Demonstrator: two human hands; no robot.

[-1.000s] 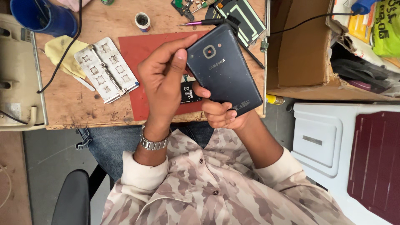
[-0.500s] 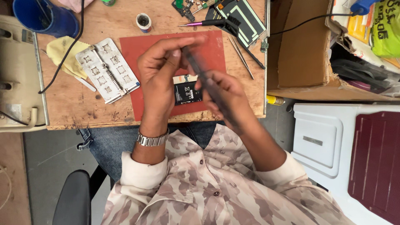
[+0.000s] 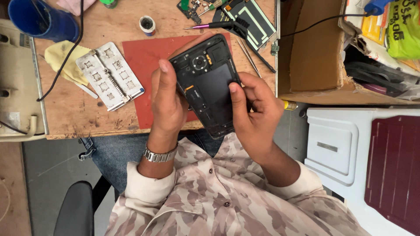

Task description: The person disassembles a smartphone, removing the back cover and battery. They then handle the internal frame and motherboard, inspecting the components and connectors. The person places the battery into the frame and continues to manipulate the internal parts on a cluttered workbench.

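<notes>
Green and yellow packets [image 3: 396, 28] fill the brown cardboard box [image 3: 317, 52].

Bare red mat [image 3: 142, 65] between metal jig [image 3: 109, 75], phone [image 3: 210, 85]

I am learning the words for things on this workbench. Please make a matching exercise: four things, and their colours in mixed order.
Things:
1. cup
2. cloth
3. mat
4. phone, held by both hands

Colours:
a. red
b. black
c. blue
d. yellow

Pairs: 1-c, 2-d, 3-a, 4-b
</notes>
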